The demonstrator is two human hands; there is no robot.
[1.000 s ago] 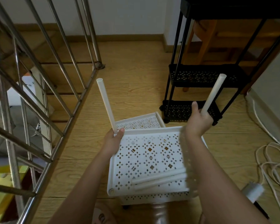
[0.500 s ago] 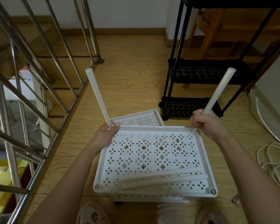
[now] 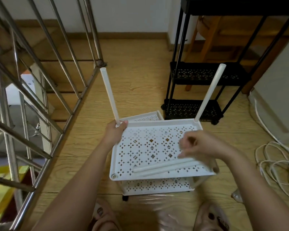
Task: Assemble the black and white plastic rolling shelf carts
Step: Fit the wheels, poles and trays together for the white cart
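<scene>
on tray [image 3: 163, 122]: four tubes [image 3: 109, 97], two upright; left hand [image 3: 114, 132] grips one; right hand [image 3: 202, 147] unclear

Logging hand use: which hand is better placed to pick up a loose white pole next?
Probably right. The right hand hovers above the two loose poles on the white tray; the left hand grips the upright corner pole.

The right rear tube [image 3: 208, 94] is released and left standing in the tray [image 3: 157, 123] corner. The right hand [image 3: 202, 147] is drawn back over the loose tubes [image 3: 157, 168], apparently empty.
</scene>
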